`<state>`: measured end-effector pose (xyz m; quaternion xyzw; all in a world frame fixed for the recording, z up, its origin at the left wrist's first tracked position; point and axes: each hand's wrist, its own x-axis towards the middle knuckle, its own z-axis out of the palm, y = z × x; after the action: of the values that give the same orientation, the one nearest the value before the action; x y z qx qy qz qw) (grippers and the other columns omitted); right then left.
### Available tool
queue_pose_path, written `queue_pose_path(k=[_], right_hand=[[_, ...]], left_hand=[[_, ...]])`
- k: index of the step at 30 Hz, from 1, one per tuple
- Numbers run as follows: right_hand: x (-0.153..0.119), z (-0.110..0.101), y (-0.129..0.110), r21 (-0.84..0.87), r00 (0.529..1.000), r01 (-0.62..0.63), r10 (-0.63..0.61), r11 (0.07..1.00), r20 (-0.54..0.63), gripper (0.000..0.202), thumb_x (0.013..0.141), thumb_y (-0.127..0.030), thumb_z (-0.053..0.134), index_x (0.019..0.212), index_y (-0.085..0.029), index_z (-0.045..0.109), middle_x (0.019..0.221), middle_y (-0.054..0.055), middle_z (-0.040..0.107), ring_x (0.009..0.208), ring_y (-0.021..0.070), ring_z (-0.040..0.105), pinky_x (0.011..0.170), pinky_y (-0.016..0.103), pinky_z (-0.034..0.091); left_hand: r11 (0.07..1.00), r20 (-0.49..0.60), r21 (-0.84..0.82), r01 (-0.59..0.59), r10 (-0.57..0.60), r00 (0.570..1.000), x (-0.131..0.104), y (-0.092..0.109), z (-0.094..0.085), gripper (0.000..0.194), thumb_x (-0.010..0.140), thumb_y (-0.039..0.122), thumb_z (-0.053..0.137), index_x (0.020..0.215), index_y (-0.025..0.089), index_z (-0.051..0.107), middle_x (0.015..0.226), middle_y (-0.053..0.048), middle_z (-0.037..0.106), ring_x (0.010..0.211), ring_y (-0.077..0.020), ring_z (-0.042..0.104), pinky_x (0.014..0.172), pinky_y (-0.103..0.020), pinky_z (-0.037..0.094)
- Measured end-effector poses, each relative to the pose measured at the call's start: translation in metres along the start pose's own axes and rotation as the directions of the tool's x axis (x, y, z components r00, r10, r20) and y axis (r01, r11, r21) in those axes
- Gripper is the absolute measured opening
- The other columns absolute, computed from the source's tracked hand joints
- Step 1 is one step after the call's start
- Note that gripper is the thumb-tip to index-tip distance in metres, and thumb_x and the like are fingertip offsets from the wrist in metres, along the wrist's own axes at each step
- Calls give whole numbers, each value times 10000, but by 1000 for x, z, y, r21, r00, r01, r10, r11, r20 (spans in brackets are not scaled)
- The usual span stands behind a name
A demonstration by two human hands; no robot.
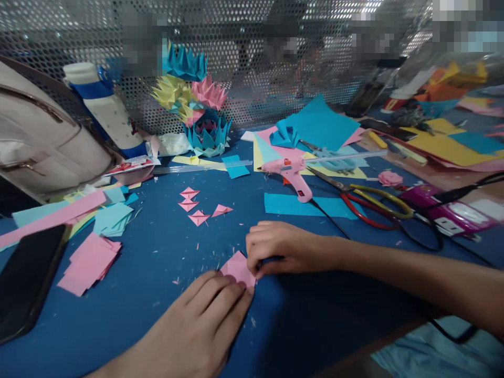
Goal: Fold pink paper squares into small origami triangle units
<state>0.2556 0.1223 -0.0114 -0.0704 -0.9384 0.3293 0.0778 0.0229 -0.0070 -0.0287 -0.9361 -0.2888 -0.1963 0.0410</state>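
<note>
A small pink paper square (pixel 238 266) lies on the blue table with a corner pointing away from me. My left hand (pixel 208 317) rests on its near side, fingers stretched out and pressing it down. At the right corner of the paper, my right hand (pixel 273 248) has its fingers curled in a pinch. The hands hide part of the square, so its folds are not fully visible. Several folded pink paper pieces (pixel 198 217) lie just beyond. A stack of pink paper squares (pixel 90 265) sits to the left, below light blue squares (pixel 113 218).
A pink glue gun (pixel 290 173) lies beyond my right hand, its cord trailing right. Scissors (pixel 378 207) and a purple power strip (pixel 452 210) are on the right. Folded paper flowers (pixel 208 134), a bottle (pixel 108 113), a bag (pixel 47 126) and a phone (pixel 31 283) stand or lie around.
</note>
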Motion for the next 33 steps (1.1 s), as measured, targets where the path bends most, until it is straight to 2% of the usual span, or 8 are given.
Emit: queue_pose_path(k=[3, 8, 15, 20, 33], right_hand=[[0, 3, -2, -16, 1000, -22, 22, 1000, -7, 300, 1039, -413, 458, 939, -198, 642, 917, 19, 645, 855, 143, 542, 773, 291, 299], [1, 7, -10, -33, 995, -91, 90, 995, -40, 163, 992, -307, 570, 900, -179, 613, 856, -15, 605, 813, 134, 516, 770, 286, 292], [2, 11, -15, -121, 993, -108, 102, 987, -53, 143, 991, -275, 542, 905, -175, 598, 858, -3, 595, 801, 152, 495, 753, 305, 280], [0, 15, -16, -194, 993, -110, 100, 975, -61, 161, 993, -294, 518, 909, -177, 590, 883, 15, 601, 799, 167, 481, 738, 314, 279], [-1, 20, -24, -370, 989, -146, 127, 917, -75, 129, 981, -262, 488, 915, -181, 562, 901, 24, 585, 795, 174, 458, 716, 318, 282]], left_hand=[[1000, 34, 2, 10, -10, 999, 0, 1, 0, 398, 1013, 129, 358, 1326, 87, 600, 1188, -98, 669, 1087, -248, 576, 1001, -396, 452], [999, 43, 38, -24, 22, 999, -2, 1, 0, 413, 1034, 132, 316, 1341, 75, 586, 1126, -93, 682, 1070, -245, 576, 1040, -414, 402], [999, 58, 27, -20, 18, 998, 0, -1, 0, 427, 1032, 206, 364, 1405, 76, 525, 1128, -79, 667, 1085, -248, 553, 1069, -430, 340], [997, 126, 69, -20, 11, 992, 1, -1, -4, 420, 1019, 219, 410, 1399, 88, 531, 1150, -68, 666, 1105, -249, 546, 1074, -427, 329], [999, 81, 30, 25, -28, 996, 0, 2, -1, 400, 1038, 189, 361, 1364, 83, 567, 1080, -69, 646, 1043, -237, 536, 1136, -436, 218]])
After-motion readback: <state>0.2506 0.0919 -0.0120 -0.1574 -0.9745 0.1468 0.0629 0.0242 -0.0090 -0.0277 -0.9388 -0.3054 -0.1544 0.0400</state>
